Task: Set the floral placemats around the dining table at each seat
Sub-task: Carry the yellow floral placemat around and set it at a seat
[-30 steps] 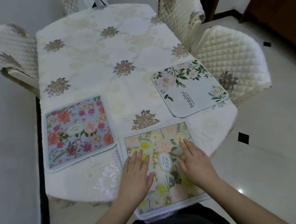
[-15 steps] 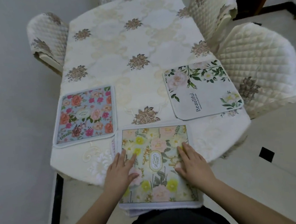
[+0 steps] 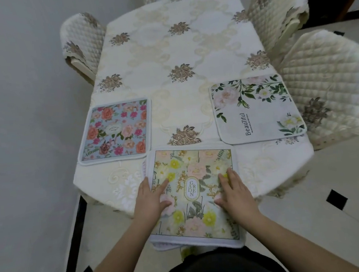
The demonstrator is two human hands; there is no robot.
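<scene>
Head view | left hand [image 3: 152,201] and right hand [image 3: 234,193] lie flat, fingers straight, on garden placemat [image 3: 194,194] overhanging table [image 3: 179,54] near edge | looks light, floppy fabric; best pinched at corners.

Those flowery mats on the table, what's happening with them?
A person is laying placemats around a dining table covered in a cream cloth. Both the left hand and the right hand rest flat on a yellow-and-pink mat marked GARDEN at the near edge, with at least one more mat showing beneath it. A blue rose mat lies on the left side and a white mat reading Beautiful on the right, by a quilted chair. The far seats have none yet.
</scene>
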